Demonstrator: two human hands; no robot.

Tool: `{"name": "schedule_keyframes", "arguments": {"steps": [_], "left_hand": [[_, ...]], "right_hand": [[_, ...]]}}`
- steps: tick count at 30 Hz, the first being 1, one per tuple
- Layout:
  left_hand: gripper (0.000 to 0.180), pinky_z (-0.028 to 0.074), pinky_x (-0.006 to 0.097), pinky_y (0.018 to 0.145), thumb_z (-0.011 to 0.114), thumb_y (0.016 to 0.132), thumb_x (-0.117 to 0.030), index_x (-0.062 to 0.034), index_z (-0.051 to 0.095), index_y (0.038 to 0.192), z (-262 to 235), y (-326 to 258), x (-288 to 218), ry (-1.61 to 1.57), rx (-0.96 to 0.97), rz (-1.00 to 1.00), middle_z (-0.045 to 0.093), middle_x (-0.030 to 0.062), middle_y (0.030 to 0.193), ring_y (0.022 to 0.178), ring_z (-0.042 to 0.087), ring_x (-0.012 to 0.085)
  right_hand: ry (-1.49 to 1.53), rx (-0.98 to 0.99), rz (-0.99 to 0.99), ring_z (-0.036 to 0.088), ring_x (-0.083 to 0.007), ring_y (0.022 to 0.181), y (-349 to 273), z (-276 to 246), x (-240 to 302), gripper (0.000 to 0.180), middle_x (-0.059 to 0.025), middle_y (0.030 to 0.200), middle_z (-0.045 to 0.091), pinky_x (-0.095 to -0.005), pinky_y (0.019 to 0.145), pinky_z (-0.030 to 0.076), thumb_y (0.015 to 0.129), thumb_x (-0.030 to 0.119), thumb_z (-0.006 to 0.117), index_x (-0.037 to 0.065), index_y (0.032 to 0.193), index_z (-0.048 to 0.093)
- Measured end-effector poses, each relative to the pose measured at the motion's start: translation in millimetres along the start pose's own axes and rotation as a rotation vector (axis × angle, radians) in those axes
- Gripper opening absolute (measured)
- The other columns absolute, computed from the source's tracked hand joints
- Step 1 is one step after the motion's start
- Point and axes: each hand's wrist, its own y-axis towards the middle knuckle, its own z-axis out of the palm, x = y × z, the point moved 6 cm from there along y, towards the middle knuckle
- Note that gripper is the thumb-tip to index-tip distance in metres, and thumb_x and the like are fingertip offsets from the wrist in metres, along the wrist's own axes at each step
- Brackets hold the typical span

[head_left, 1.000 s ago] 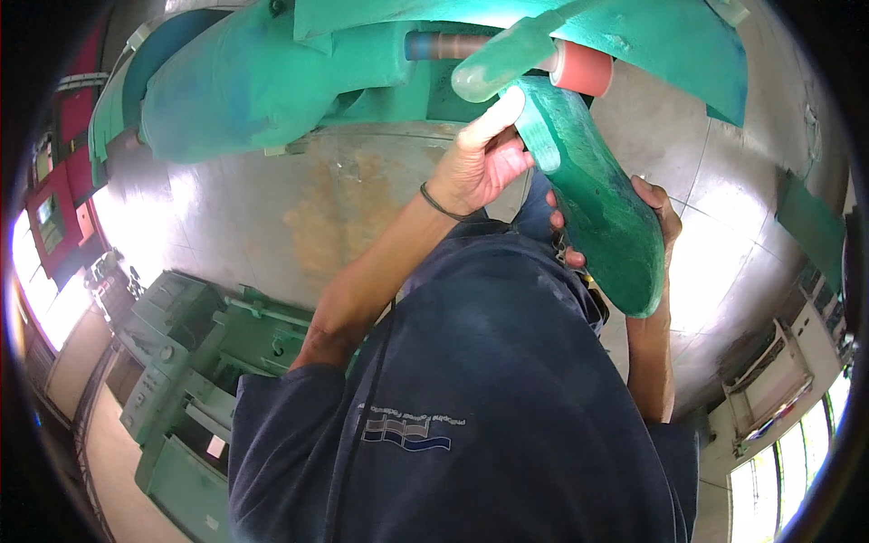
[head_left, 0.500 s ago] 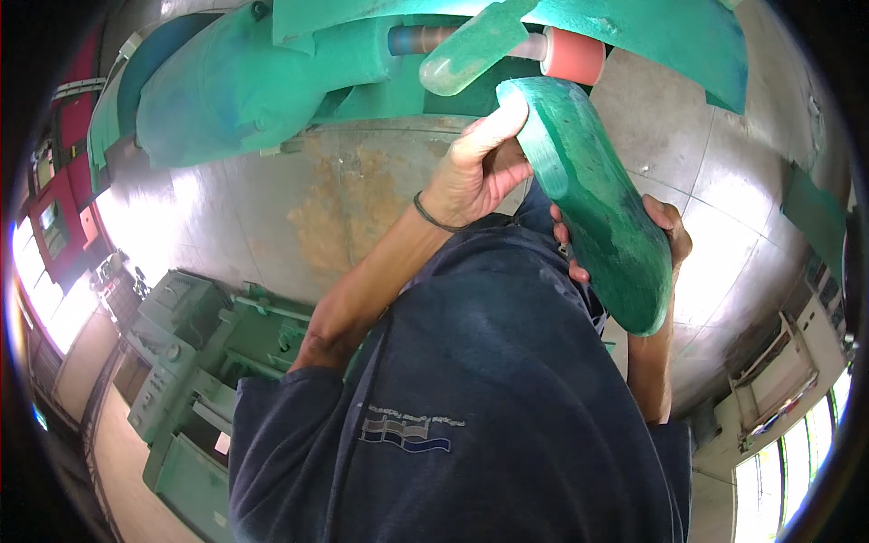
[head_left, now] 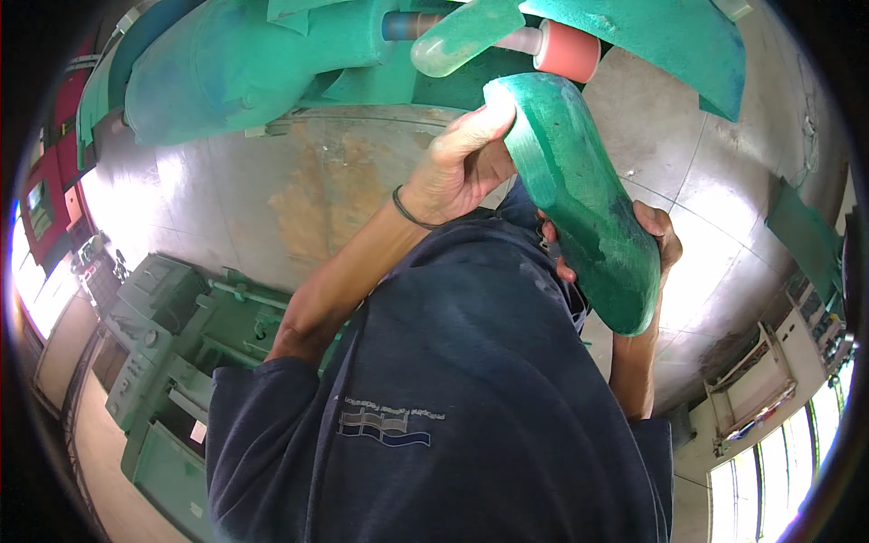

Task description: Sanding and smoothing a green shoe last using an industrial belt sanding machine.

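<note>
A green shoe last (head_left: 584, 195), dusty and pale along one edge, is held up in front of my body at a slant. Around its upper left end my left hand (head_left: 466, 163) is closed, with the thumb on the pale edge. My right hand (head_left: 661, 233) grips the lower, rounded end from both sides; the last hides most of its palm. Just above the upper end of the last is a pink sanding drum (head_left: 570, 52) on a spindle, apart from it. Beside the drum hangs a rounded, see-through green guard (head_left: 463, 41).
A dust-covered green machine body (head_left: 253, 68) spans the top, with a broad green panel (head_left: 661, 45) at its right. Another green machine (head_left: 167, 353) stands at lower left. A cream-coloured cabinet (head_left: 756, 389) stands at lower right. The tiled floor (head_left: 244, 199) has brown stains.
The view has shifted slightly, so the drum, last and both hands appear a little farther left. Both hands keep their hold, and the last looks slightly turned, its surface lighter.
</note>
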Motion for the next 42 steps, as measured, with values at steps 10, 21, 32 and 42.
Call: {"name": "schedule_keyframes", "arguments": {"steps": [10,21,32,42], "left_hand": [[0.054,0.041,0.052,0.114,0.048,0.107,-0.035,0.0033,0.042,0.145,-16.4,15.2,3.7,-0.060,-0.015,0.015,0.050,0.0205,0.146,0.135,0.051,0.0332],[0.050,0.041,0.044,0.115,0.050,0.106,-0.031,0.0016,0.046,0.144,-5.1,-11.4,-0.6,-0.040,0.099,-0.021,0.053,0.0141,0.144,0.135,0.051,0.0250],[0.050,0.043,0.042,0.113,0.050,0.106,-0.029,0.0009,0.044,0.146,-19.7,-11.6,1.4,-0.003,-0.006,-0.046,0.054,0.0115,0.143,0.134,0.052,0.0235],[0.046,0.044,0.040,0.111,0.052,0.105,-0.024,0.0014,0.046,0.143,-21.5,-5.9,-5.7,0.093,-0.056,-0.080,0.056,0.0107,0.140,0.129,0.056,0.0212]], "right_hand": [[0.027,-0.107,-0.054,0.067,-0.0333,0.060,20.4,0.5,13.5,0.070,-0.0339,0.094,0.064,-0.0380,0.052,0.059,0.092,0.044,0.049,-0.016,0.127,0.053],[-0.112,-0.337,-0.089,0.067,-0.0324,0.073,-3.9,9.8,3.9,0.079,-0.0269,0.105,0.064,-0.0416,0.058,0.057,0.085,0.045,0.058,-0.011,0.140,0.046],[-0.121,-0.251,-0.120,0.067,-0.0274,0.068,4.6,6.8,-3.5,0.085,-0.0246,0.106,0.065,-0.0364,0.060,0.059,0.084,0.038,0.058,-0.008,0.150,0.035],[0.055,-0.189,-0.124,0.066,-0.0384,0.086,14.6,-14.6,-24.2,0.089,-0.0349,0.114,0.060,-0.0462,0.069,0.056,0.084,0.046,0.058,-0.016,0.143,0.037]]}}
